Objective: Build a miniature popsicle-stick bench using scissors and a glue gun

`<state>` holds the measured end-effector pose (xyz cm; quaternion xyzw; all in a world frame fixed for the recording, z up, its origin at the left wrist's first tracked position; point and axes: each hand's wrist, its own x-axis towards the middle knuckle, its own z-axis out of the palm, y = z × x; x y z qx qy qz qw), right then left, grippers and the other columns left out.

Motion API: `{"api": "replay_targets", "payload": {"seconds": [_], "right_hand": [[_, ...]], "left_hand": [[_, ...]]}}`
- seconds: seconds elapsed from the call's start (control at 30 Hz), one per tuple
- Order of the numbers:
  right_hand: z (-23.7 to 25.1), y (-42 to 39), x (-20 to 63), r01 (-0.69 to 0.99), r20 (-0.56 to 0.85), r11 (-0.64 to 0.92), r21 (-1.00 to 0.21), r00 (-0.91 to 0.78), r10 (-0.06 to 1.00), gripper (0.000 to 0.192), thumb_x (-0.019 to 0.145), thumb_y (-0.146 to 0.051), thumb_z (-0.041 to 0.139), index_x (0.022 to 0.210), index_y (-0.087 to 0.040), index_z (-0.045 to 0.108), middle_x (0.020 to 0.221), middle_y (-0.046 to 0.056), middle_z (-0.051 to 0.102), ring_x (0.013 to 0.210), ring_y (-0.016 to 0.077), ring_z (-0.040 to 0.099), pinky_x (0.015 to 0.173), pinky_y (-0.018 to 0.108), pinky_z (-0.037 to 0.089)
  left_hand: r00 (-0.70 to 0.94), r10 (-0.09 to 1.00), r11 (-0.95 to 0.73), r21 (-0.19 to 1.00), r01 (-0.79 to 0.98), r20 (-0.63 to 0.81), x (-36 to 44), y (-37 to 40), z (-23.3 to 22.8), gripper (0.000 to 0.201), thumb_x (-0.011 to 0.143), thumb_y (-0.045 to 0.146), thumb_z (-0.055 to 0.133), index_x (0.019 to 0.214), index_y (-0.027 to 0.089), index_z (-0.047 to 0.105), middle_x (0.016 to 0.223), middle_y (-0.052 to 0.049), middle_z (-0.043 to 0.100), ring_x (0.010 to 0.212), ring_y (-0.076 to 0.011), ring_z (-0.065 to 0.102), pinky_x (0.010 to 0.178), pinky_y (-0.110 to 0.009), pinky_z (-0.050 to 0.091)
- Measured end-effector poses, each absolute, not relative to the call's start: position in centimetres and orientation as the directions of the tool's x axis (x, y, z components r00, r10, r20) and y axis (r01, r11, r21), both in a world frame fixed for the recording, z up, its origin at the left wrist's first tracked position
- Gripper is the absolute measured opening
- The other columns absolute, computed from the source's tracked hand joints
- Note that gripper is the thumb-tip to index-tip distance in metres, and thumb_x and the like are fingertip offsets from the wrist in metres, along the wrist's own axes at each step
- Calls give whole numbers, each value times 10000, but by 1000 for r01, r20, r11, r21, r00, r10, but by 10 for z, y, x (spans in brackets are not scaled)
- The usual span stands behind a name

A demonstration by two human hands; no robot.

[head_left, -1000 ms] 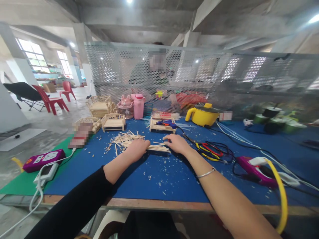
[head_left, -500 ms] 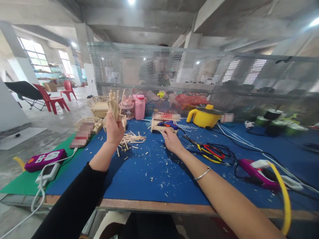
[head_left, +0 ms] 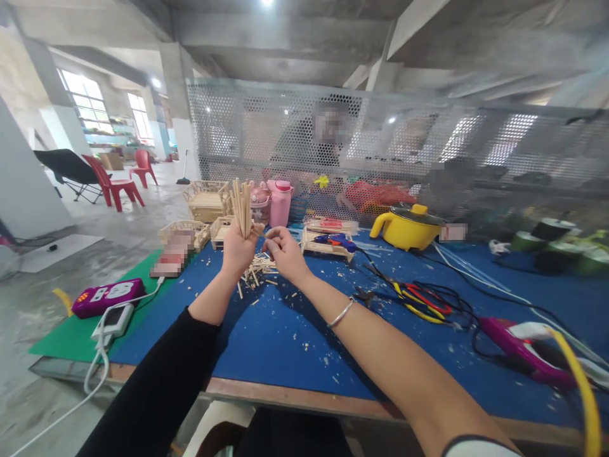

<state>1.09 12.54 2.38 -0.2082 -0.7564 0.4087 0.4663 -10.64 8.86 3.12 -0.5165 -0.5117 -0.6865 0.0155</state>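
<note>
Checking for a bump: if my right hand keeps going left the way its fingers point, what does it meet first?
Probably the bundle of sticks held upright in the left hand; the right hand is just beside it, though depth is unclear.

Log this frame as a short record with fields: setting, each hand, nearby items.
setting: blue table in front of a perforated metal screen
left hand: raised, gripping a bundle of wooden sticks upright
right hand: raised beside the bundle, fingers pinched; what they hold is too small to tell
under the hands: loose pile of sticks
nearby: glue gun on a small wooden frame, yellow pot, pink bottle, purple power strip
</note>
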Motion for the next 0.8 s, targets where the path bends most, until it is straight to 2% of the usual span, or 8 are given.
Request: {"api": "replay_targets", "payload": {"seconds": [0.1, 0.17, 0.27, 0.37, 0.47, 0.6, 0.7, 0.8], "right_hand": [[19, 122, 24, 74, 461, 577, -814, -521, 718, 353, 814, -393, 490, 1096, -194, 418, 808, 8, 624, 660, 132, 561, 673, 296, 461], [10, 114, 44, 293, 373, 589, -753, -548, 749, 610, 801, -492, 499, 1280, -154, 329, 1077, 119, 612, 932, 203, 594, 846, 382, 446], [-11, 102, 77, 631, 222, 615, -473, -591, 776, 1010, 674, -625, 596, 1443, -135, 163, 1481, 202, 258, 1357, 324, 258, 1075, 477, 229], [-29, 106, 84, 803, 55, 498, -328, -510, 858, 1116, 684, -727, 500, 1473, -94, 30, 1534, 201, 73, 1404, 352, 87, 1103, 526, 109], [-36, 129, 54, 804, 93, 504, -316, -502, 860, 1063, 762, -728, 378, 1463, -17, 11, 1526, 229, 67, 1407, 332, 99, 1109, 480, 128], [-33, 159, 1, 696, 177, 609, -381, -592, 787, 908, 847, -627, 340, 1452, 10, 112, 1479, 252, 246, 1364, 302, 267, 1096, 422, 188], [-27, 166, -21, 540, 198, 660, -523, -676, 710, 821, 875, -604, 296, 1455, -39, 163, 1461, 211, 321, 1346, 258, 322, 1092, 375, 221], [-20, 168, -13, 428, 201, 595, -681, -672, 713, 814, 886, -629, 159, 1474, -71, 81, 1492, 169, 277, 1370, 208, 285, 1095, 346, 232]], "left_hand": [[-482, 490, -526, 687, 501, 726, -112, 88, 33, 150, 765, 303, 615, 818, 165, 590, 726, -11, 604, 690, -134, 566, 679, -256, 443], [-567, 412, -569, 688, 450, 713, -117, 88, 36, 138, 758, 271, 621, 835, 160, 594, 735, -13, 607, 710, -135, 574, 707, -259, 449], [-687, 313, -630, 685, 366, 655, -126, 90, 38, 140, 743, 256, 639, 833, 158, 592, 733, -8, 604, 706, -129, 581, 716, -257, 457], [-710, 287, -662, 669, 338, 643, -131, 91, 38, 156, 740, 263, 652, 844, 161, 595, 724, 0, 602, 691, -120, 578, 714, -252, 459], [-714, 259, -668, 655, 353, 650, -129, 90, 38, 150, 741, 264, 660, 832, 160, 600, 711, 4, 597, 682, -113, 570, 706, -245, 456], [-723, 268, -658, 669, 345, 637, -121, 84, 39, 104, 764, 238, 635, 820, 157, 600, 714, 0, 603, 680, -108, 573, 704, -243, 460], [-725, 276, -665, 670, 330, 631, -116, 78, 43, 108, 767, 245, 639, 820, 160, 597, 701, 6, 592, 661, -102, 563, 695, -243, 463], [-725, 284, -685, 662, 304, 627, -113, 72, 47, 157, 762, 281, 657, 849, 168, 591, 691, 15, 575, 650, -100, 561, 687, -249, 469]]}}
